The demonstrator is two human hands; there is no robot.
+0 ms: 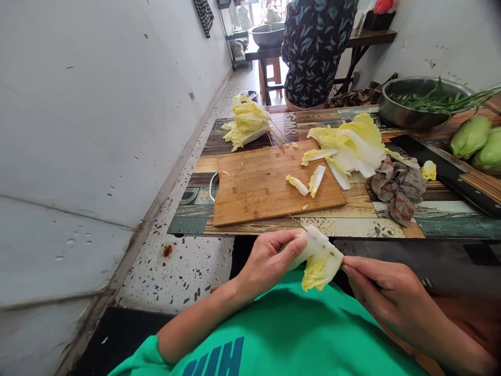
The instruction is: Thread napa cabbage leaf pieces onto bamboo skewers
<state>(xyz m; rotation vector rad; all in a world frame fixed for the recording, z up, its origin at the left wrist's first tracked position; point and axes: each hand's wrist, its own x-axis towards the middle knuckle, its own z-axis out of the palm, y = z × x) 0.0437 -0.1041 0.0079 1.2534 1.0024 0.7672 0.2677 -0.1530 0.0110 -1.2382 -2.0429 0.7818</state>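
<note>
With the cabbage leaf (319, 249) held just off the desk's (450, 227) near edge, left hand (270, 256) fingers pinching it and right hand (391, 287) fingers pinching at its corner, apparently on the skewer (298, 223), steady straight pressure should best avoid tearing.

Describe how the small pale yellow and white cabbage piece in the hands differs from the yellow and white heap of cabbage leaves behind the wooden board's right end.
The cabbage piece is much smaller than the leaf heap. The left hand grips the piece and the right hand pinches its corner; the heap lies unheld. A thin wooden skewer pokes from the piece; none shows in the heap. Both have white ribs and yellow, ruffled parts.
</note>
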